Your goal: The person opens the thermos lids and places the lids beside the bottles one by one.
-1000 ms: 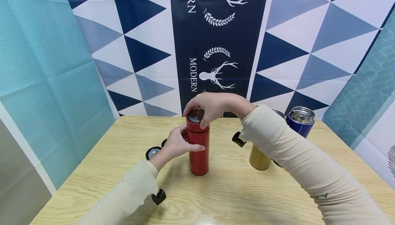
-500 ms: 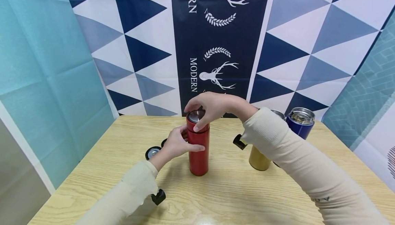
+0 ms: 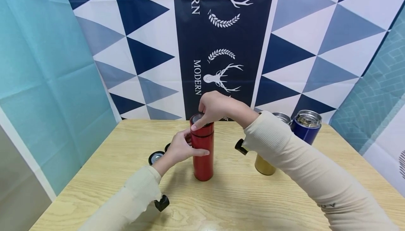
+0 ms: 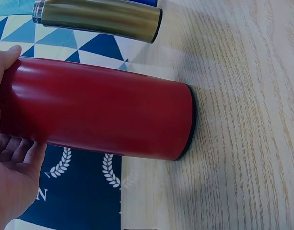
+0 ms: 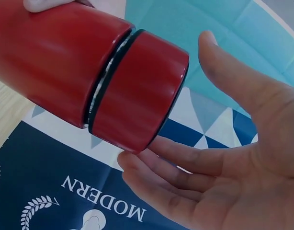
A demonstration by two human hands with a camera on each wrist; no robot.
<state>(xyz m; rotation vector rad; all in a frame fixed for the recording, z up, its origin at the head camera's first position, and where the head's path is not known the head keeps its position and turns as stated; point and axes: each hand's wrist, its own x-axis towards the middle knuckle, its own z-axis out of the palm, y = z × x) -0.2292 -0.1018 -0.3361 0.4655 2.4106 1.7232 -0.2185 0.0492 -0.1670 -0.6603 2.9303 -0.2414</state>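
Note:
A tall red thermos flask (image 3: pixel 203 167) stands upright on the table. My left hand (image 3: pixel 181 148) grips its body around the middle, with the thumb across the front. The flask's red lid (image 5: pixel 142 91) sits on top, and a thin gap with a dark ring separates it from the body. Over the lid is my right hand (image 3: pixel 216 108). In the right wrist view its thumb (image 5: pixel 228 72) is apart from the lid, while the other fingers extend near the far edge; whether they touch it I cannot tell.
To the right stand a gold flask (image 3: pixel 265 166) and a blue flask (image 3: pixel 304 133), both with bare steel mouths. A loose round lid (image 3: pixel 156 157) and another dark lid (image 3: pixel 167 147) lie left, partly behind my left arm. Patterned cloth (image 3: pixel 152 58) hangs behind the table.
My right hand has turned over the lid. Its thumb has swung left across the front and come off the side. The left hand and flask stay in place.

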